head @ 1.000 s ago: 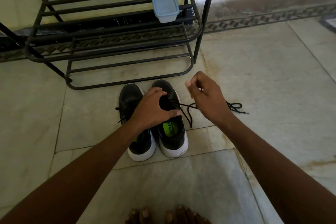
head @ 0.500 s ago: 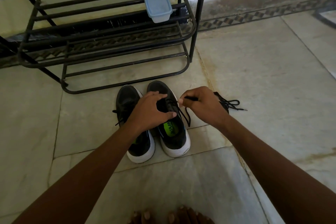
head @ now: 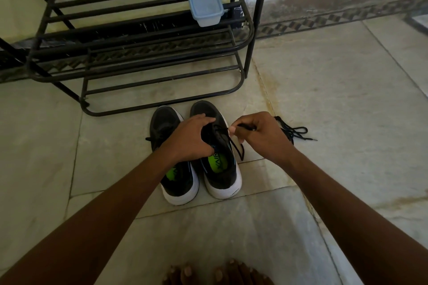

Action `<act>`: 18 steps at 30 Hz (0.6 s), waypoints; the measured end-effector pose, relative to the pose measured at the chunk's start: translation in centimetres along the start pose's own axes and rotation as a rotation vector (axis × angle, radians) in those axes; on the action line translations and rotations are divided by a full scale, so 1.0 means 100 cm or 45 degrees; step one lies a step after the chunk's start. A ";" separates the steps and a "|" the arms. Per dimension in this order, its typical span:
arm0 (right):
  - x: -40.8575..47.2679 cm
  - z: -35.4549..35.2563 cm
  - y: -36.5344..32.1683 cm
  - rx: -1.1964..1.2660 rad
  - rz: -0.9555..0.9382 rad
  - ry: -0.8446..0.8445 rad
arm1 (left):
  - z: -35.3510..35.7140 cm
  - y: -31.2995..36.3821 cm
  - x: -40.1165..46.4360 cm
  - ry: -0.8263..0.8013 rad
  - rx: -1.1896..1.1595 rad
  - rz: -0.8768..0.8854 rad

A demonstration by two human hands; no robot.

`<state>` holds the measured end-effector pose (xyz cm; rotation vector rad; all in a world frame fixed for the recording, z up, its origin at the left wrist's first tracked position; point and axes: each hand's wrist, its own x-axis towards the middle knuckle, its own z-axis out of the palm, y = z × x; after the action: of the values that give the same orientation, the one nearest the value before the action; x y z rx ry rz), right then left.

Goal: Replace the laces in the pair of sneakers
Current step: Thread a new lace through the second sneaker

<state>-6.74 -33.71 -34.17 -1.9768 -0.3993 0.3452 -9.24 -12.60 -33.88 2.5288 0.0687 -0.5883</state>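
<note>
At the right sneaker [head: 220,146], our right hand [head: 259,136] pinches the black lace [head: 236,146]; a second ago it was raised and pulling, and now it is back by the eyelets, probably for another pass, though which row is too dark to tell. Our left hand [head: 192,141] grips the tongue. The left sneaker [head: 171,162] touches it; loose laces [head: 294,133] lie beyond, before the rack [head: 139,37].

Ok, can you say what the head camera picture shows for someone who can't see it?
A person's left hand holds the right black sneaker while the right hand pinches its black lace. The left sneaker sits beside it, before a black shoe rack.
</note>
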 end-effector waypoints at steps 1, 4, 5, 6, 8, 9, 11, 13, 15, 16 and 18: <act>0.000 0.000 0.000 0.005 -0.003 0.005 | -0.002 0.000 0.000 0.001 0.002 -0.004; -0.003 0.001 0.002 0.054 0.028 -0.008 | -0.003 -0.001 0.001 -0.001 0.005 0.007; -0.004 0.000 0.003 0.088 0.047 -0.029 | -0.003 -0.001 0.001 0.000 0.006 0.014; -0.005 -0.001 0.003 0.120 0.067 -0.060 | -0.003 -0.001 0.001 0.001 0.010 0.018; -0.008 -0.003 0.004 0.149 0.129 -0.150 | -0.002 -0.002 0.001 -0.013 0.008 0.017; -0.009 -0.005 0.006 0.134 0.164 -0.210 | -0.001 -0.002 0.000 -0.009 -0.003 0.019; -0.009 -0.009 0.011 0.034 0.247 -0.354 | 0.003 -0.003 -0.002 0.084 -0.069 0.050; -0.010 -0.011 0.017 -0.112 0.327 -0.515 | 0.006 -0.002 -0.005 0.243 -0.125 0.133; -0.012 -0.013 0.020 -0.225 0.389 -0.688 | 0.009 0.001 -0.009 0.271 -0.038 0.283; -0.013 -0.014 0.019 -0.273 0.412 -0.763 | 0.012 0.003 -0.011 0.231 0.062 0.357; -0.014 -0.016 0.019 -0.364 0.447 -0.833 | 0.020 0.004 -0.015 0.111 0.276 0.443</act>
<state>-7.11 -36.35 -35.12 -2.1781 -0.5307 1.2325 -11.28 -13.83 -34.57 2.6858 -0.4162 -0.3612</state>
